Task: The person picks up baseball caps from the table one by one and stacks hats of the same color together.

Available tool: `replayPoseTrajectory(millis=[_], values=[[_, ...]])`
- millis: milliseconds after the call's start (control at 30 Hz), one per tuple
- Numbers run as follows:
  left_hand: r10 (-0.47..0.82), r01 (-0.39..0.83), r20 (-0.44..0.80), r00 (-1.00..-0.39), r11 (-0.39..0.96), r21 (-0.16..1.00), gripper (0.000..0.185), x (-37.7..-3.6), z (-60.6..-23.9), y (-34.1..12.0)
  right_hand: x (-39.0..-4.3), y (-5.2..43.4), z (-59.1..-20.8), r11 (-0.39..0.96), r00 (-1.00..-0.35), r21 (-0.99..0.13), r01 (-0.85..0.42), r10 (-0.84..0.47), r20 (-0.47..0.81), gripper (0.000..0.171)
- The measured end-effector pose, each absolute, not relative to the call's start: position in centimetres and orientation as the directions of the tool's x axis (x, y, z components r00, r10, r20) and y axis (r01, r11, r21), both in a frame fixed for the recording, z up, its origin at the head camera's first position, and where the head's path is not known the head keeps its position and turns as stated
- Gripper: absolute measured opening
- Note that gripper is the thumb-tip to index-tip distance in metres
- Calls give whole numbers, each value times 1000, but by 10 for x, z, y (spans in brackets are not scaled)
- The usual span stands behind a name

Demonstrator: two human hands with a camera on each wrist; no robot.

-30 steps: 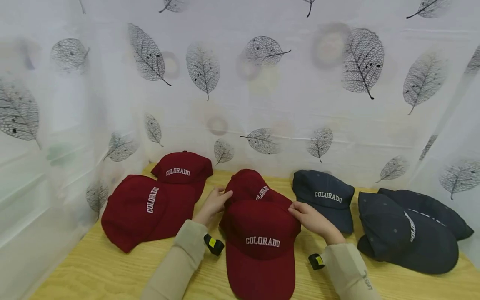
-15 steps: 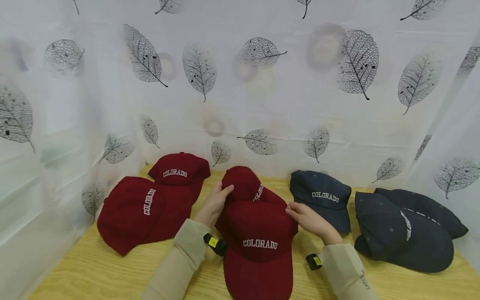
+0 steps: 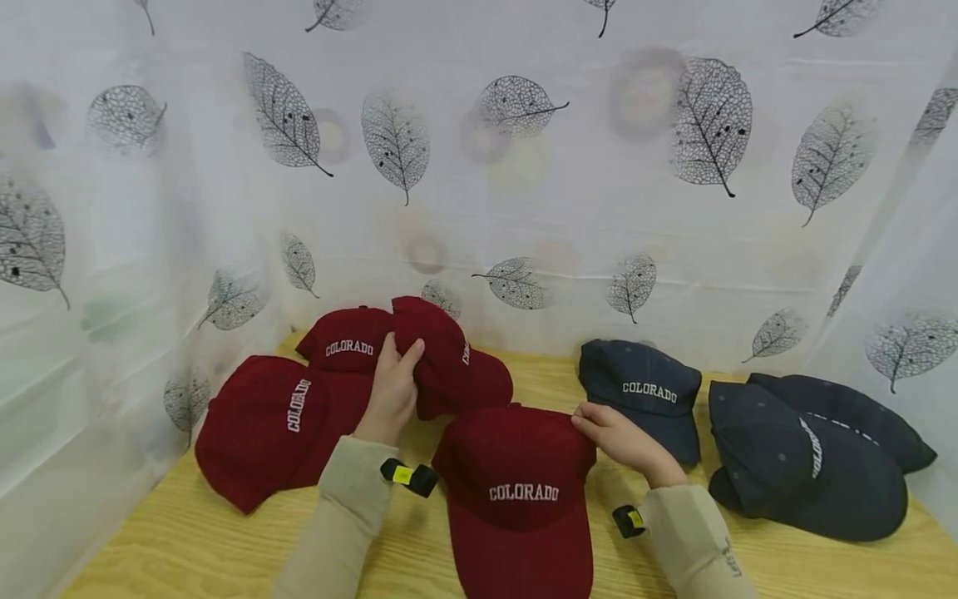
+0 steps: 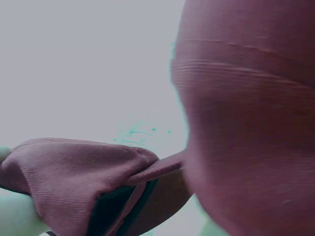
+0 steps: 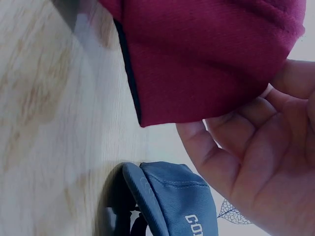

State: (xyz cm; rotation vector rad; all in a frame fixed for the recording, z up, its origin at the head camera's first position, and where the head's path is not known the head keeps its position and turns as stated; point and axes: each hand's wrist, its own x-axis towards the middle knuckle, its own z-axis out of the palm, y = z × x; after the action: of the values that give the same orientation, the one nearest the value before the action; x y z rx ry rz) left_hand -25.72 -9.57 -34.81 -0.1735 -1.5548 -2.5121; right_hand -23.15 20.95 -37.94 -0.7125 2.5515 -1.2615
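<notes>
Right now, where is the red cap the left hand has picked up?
In the head view, the lifted red cap is in the left hand, left of centre, between the rear red cap and the front red cap.

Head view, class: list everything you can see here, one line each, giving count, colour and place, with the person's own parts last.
Red caps: four, dark red with white COLORADO lettering; two overlapping at the left, one lifted behind centre, one flat at front centre.
Navy caps: three, dark blue with white lettering; one right of centre, two overlapping at far right.
Table: one, light wood, under the caps.
Curtain: white, grey leaf print, behind and at the sides.
Sleeves: two, beige, lower centre.
Left hand: grips the lifted red cap.
Right hand: holds the back edge of the front red cap.
</notes>
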Motion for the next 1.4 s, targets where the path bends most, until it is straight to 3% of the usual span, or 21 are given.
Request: replayPoseTrajectory(millis=[300,667,1133,1400], values=[[-127,355,344,-930,-549,757,24,-233,-317,-105,-235,211,-381,543,-891,-777,-318,-452,49,21],[-28,321,369,-929,-559,765,28,-212,-297,-102,-240,211,-386,599,-966,-764,-239,-226,125,19],[251,303,462,-851,-485,821,17,-205,-301,-97,-239,210,-383,602,-971,-772,-206,-222,87,19],[337,260,422,-842,-432,863,32,-203,-305,-94,-239,211,-383,627,-971,-751,-208,-223,83,18]])
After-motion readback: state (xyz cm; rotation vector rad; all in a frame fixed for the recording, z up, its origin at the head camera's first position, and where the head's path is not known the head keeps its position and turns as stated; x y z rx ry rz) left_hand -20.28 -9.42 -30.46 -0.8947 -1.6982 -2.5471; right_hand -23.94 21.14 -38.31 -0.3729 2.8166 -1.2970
